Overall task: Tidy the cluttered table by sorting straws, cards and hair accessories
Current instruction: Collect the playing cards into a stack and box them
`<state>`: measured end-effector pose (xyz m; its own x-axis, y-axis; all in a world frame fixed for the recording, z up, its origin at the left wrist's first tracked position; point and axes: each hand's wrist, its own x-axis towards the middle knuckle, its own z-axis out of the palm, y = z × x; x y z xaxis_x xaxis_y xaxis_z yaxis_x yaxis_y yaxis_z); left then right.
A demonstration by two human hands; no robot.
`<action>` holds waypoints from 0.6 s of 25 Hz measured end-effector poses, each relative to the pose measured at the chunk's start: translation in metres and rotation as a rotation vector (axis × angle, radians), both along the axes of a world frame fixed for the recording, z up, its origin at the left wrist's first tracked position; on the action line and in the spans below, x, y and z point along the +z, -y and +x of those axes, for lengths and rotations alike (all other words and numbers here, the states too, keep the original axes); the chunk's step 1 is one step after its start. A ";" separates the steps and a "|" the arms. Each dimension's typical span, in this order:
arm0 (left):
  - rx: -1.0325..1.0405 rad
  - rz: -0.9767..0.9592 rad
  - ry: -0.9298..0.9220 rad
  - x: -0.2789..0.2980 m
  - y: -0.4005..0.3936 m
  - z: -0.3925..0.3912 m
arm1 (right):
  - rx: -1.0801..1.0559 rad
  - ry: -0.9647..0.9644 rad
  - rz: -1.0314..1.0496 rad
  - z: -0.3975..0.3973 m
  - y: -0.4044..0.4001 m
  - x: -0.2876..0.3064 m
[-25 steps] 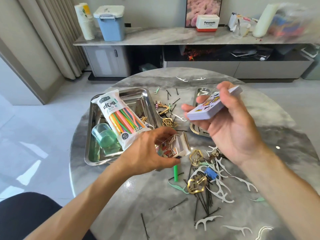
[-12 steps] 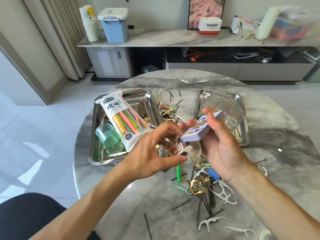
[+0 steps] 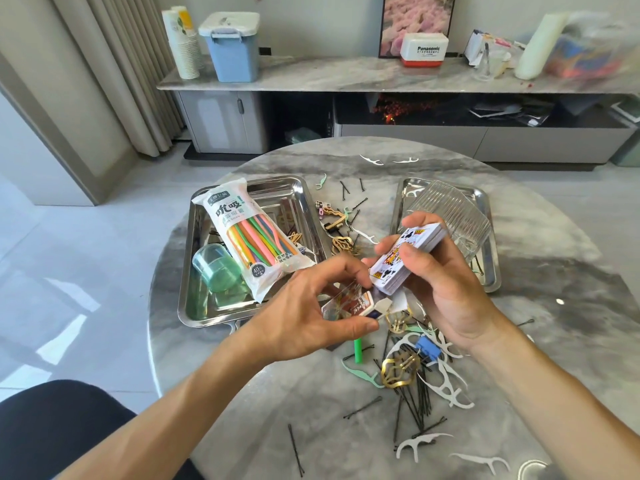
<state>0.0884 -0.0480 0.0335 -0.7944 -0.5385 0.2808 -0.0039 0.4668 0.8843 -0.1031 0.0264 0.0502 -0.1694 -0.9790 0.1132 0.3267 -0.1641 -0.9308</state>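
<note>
My right hand (image 3: 446, 289) grips a deck of playing cards (image 3: 405, 258), tilted with its lower end pointing at my left hand. My left hand (image 3: 311, 317) holds the open card box (image 3: 353, 304), its flap standing up just below the deck. A bag of coloured straws (image 3: 252, 237) lies across the left steel tray (image 3: 194, 306) beside a green plastic cup (image 3: 216, 266). A loose green straw piece (image 3: 358, 349) lies on the table. Gold hair clips (image 3: 398, 372), black bobby pins (image 3: 415, 407) and white floss picks (image 3: 446, 386) are scattered under my hands.
A second steel tray (image 3: 491, 268) at the right holds a clear ribbed plastic box (image 3: 450, 209). More clips and pins (image 3: 339, 220) lie between the trays. The round marble table (image 3: 554, 306) drops off at its near-left edge. A sideboard (image 3: 346, 77) stands behind.
My right hand brought the deck down and left from above the right tray until its end meets the box in my left hand. The left hand kept hold of the box.
</note>
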 end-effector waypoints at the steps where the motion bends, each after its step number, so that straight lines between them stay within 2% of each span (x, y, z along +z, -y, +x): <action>1: -0.009 0.013 -0.001 -0.001 -0.001 0.000 | 0.015 -0.031 -0.007 -0.003 0.000 -0.001; 9: -0.110 0.182 -0.065 -0.004 0.000 -0.001 | -0.036 -0.113 -0.103 -0.002 -0.002 -0.006; 13: -0.135 0.200 -0.089 -0.004 -0.003 -0.001 | -0.103 -0.131 -0.115 0.004 -0.003 -0.008; 15: -0.144 0.214 -0.083 -0.004 -0.004 0.000 | -0.111 -0.211 -0.122 0.007 -0.004 -0.010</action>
